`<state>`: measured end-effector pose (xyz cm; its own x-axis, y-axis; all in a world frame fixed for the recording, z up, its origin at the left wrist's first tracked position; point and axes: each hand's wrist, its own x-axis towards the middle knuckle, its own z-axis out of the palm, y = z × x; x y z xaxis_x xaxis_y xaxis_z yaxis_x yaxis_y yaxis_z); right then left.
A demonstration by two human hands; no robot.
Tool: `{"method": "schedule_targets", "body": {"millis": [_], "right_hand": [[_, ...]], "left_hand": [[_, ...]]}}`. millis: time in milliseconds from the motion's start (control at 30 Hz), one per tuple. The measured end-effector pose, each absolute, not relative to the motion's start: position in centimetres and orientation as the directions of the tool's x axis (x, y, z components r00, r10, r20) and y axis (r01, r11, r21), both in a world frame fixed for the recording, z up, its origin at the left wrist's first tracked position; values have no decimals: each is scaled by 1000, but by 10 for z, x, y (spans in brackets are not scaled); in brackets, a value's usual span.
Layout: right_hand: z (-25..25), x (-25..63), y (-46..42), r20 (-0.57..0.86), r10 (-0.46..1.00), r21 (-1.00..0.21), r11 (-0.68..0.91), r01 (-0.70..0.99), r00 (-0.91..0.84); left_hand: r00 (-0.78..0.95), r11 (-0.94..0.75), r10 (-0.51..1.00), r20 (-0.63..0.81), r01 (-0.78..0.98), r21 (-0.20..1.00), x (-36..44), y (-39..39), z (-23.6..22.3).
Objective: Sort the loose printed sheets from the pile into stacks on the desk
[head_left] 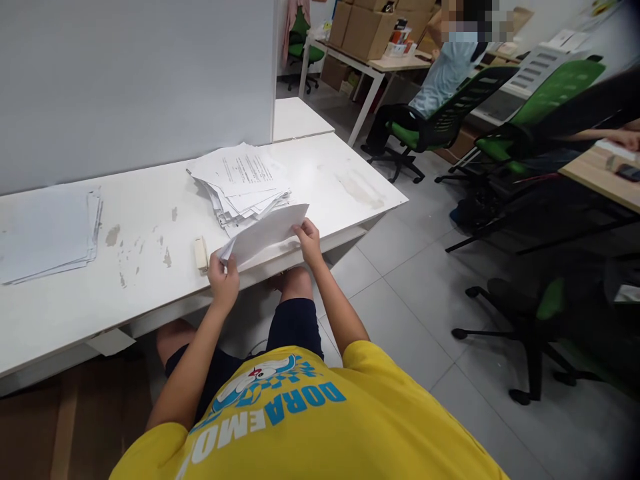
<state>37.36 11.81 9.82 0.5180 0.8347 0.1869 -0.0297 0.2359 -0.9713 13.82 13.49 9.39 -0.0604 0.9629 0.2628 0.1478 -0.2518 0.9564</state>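
Between my two hands are sheets of paper (270,232), tilted up above the front edge of the white desk (150,267). My left hand (223,280) pinches their left end between thumb and fingers, and my right hand (309,239) grips the right end. How many sheets I hold cannot be made out. Just behind them lies an uneven pile of printed papers (240,177). A small cream-coloured stapler-like object (201,255) rests on the desk beside my left hand.
Another paper stack (50,230) lies at the desk's left. A grey partition (135,80) stands along the back. To the right are green office chairs (450,110), a seated person (447,73) and a wooden table (607,170) with another person's hand. Cardboard boxes (367,33) stand farther back.
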Motion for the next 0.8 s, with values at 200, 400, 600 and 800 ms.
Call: {"method": "schedule_targets", "body": {"millis": [200, 400, 600, 800], "right_hand": [[95, 363, 57, 59, 947, -991, 95, -99, 317], [64, 331, 15, -209, 942, -914, -93, -396, 261], [49, 315, 4, -258, 950, -902, -172, -397, 175], [53, 322, 9, -202, 921, -970, -140, -200, 333]], "left_hand": [[-102, -217, 968, 229, 123, 968, 108, 84, 83], [-68, 2, 998, 0, 27, 1000, 80, 55, 54], [-31, 198, 979, -202, -102, 975, 66, 55, 45], [37, 224, 974, -224, 4, 975, 60, 65, 57]]}}
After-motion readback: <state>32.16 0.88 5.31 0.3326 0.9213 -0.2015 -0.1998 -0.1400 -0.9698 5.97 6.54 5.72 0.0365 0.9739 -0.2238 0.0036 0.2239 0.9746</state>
